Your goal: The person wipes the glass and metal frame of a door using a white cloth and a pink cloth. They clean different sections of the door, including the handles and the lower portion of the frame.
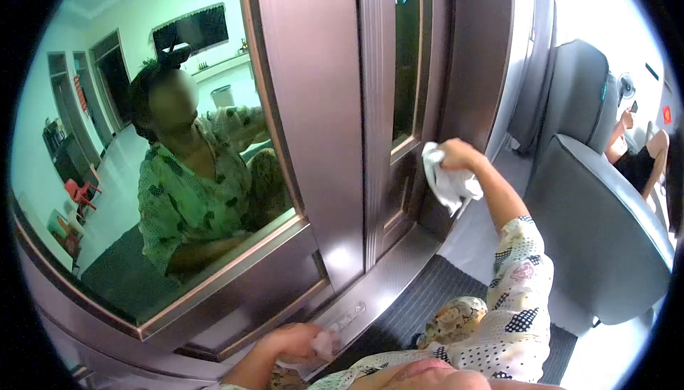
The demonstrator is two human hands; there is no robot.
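A crumpled white cloth (456, 185) hangs from my right hand (457, 155), whose fingers are closed around it. That hand is by the brown frame at the right end of the metal-look door (313, 98), with the arm stretched forward. Low at the door's bottom rail, my left hand (293, 341) is curled. A pale, crumpled-looking thing (326, 345) shows at its fingers, too blurred to name. The large glass pane (214, 247) on the left reflects a person in a patterned shirt and a room.
A dark ribbed mat (420, 294) lies on the floor along the door sill (388, 269). To the right stands a grey padded sofa (598, 219). Beyond it a person (636, 149) sits holding a phone, near a fan (626, 86). A grey curtain (531, 69) hangs beside the frame.
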